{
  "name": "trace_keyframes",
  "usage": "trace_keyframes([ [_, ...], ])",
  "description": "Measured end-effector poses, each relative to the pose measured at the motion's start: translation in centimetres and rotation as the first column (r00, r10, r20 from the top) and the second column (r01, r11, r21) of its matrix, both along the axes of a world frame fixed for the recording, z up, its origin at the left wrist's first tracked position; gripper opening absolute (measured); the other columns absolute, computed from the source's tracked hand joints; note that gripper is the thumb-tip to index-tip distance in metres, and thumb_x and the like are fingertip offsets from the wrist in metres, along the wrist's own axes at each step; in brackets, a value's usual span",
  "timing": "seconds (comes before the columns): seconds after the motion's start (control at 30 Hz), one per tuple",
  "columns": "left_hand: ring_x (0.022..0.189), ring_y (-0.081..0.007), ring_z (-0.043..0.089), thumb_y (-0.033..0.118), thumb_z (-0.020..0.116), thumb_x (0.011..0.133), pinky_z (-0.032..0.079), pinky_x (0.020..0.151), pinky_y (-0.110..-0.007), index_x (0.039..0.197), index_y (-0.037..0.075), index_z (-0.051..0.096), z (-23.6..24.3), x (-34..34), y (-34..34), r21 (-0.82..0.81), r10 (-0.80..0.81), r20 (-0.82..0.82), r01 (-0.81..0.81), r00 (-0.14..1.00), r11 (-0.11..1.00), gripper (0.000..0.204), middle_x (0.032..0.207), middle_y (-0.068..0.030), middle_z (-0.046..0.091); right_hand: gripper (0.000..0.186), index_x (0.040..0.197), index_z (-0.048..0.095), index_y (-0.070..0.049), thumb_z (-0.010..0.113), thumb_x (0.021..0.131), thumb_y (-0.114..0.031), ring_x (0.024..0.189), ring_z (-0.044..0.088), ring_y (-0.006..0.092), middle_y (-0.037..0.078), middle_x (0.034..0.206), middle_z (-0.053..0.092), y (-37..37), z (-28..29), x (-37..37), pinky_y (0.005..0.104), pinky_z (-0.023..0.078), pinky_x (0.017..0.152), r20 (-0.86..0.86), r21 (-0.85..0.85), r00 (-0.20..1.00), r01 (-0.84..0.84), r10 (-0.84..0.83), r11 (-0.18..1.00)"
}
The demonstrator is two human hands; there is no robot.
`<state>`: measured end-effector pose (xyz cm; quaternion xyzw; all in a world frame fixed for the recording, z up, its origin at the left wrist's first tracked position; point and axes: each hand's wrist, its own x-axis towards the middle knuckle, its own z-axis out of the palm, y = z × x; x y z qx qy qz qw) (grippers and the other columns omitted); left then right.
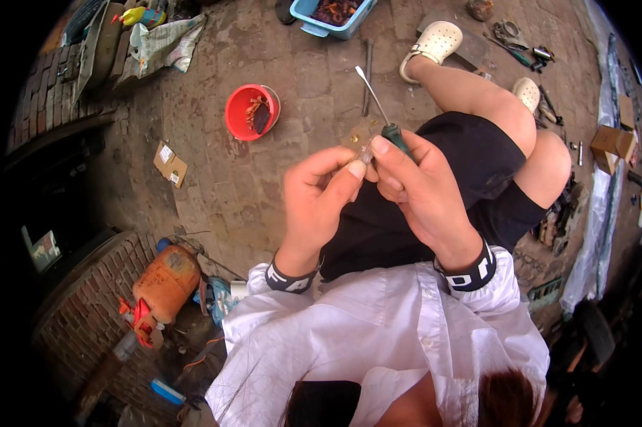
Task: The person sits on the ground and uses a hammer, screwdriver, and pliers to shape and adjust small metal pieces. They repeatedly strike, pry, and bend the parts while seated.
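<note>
Floor point(225, 199): worn brown brick, dusty. Brick wall point(86, 313) at lower left, orange cylinder point(168, 281) beside it. More brickwork point(40, 117) at upper left; dark recess point(68, 181) between. Clear plastic sheet point(592, 238) along right side. Soft, even light, deep shadow toward left edge.

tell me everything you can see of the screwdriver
The slender green-and-silver screwdriver sits in the person's bare right hand, which partly hides its dark green handle. The straight, metal-looking shaft slants away and to the left. Its pale, flat-looking tip appears to hang above the brick floor, touching nothing.
</note>
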<state>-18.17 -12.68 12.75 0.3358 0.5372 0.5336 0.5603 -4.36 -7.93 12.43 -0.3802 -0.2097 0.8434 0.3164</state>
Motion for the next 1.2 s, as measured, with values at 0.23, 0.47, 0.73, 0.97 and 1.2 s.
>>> trace_keyframes([
  [0.23,0.048,-0.0027,0.032,0.009,0.053,0.090,0.022,0.044,-0.020,0.088,-0.008,0.062,0.4,-0.3,0.7,-0.016,0.036,-0.013,-0.036,0.999,0.999,0.019,0.060,0.0006,0.049,0.022,0.112,0.054,0.001,0.047,0.097,-0.014,0.059,0.043,0.0042,0.000,0.070,0.050,-0.7,0.7,2.4,0.0201,0.034,0.052,0.347,0.476,0.917,0.008,-0.196,0.880],
  [0.47,0.048,-0.0027,0.031,0.008,0.053,0.090,0.021,0.043,-0.020,0.090,-0.008,0.062,0.4,-0.4,0.7,-0.016,0.093,-0.042,-0.094,0.995,0.995,0.019,0.059,0.0012,0.047,0.031,0.109,0.066,-0.002,0.061,0.079,0.004,0.052,0.048,0.0152,0.009,0.066,0.055,-1.5,1.4,3.1,0.0261,0.039,0.049,0.518,0.802,0.776,-0.293,-0.360,0.521],
  [0.73,0.049,-0.0007,0.037,0.010,0.056,0.090,0.025,0.044,-0.017,0.086,-0.002,0.066,0.6,-0.3,0.2,0.003,0.122,-0.055,-0.122,0.991,0.993,0.016,0.059,0.0037,0.049,0.031,0.106,0.068,-0.008,0.067,0.076,0.000,0.047,0.044,0.0186,0.007,0.063,0.050,-0.9,0.3,2.6,0.0298,0.037,0.045,0.641,0.763,0.587,-0.419,-0.495,0.492],
  [0.97,0.047,-0.0006,0.035,0.009,0.056,0.089,0.023,0.042,-0.018,0.082,-0.002,0.065,0.1,-1.0,0.6,-0.071,0.108,0.002,-0.107,0.994,0.992,0.017,0.056,0.0036,0.047,0.041,0.108,0.068,-0.008,0.069,0.068,0.001,0.051,0.051,0.0160,0.004,0.061,0.047,-1.9,0.9,2.5,0.0277,0.040,0.045,0.508,0.861,0.708,-0.410,-0.491,0.299],
  [1.2,0.048,-0.0006,0.036,0.010,0.055,0.089,0.024,0.042,-0.018,0.082,-0.002,0.065,0.2,-0.9,0.5,-0.082,0.103,-0.024,-0.105,0.994,0.991,0.017,0.057,0.0034,0.048,0.039,0.108,0.068,-0.008,0.069,0.070,0.000,0.049,0.048,0.0156,0.004,0.060,0.046,-1.7,0.2,2.1,0.0285,0.039,0.045,0.561,0.826,0.641,-0.473,-0.524,0.306],
])
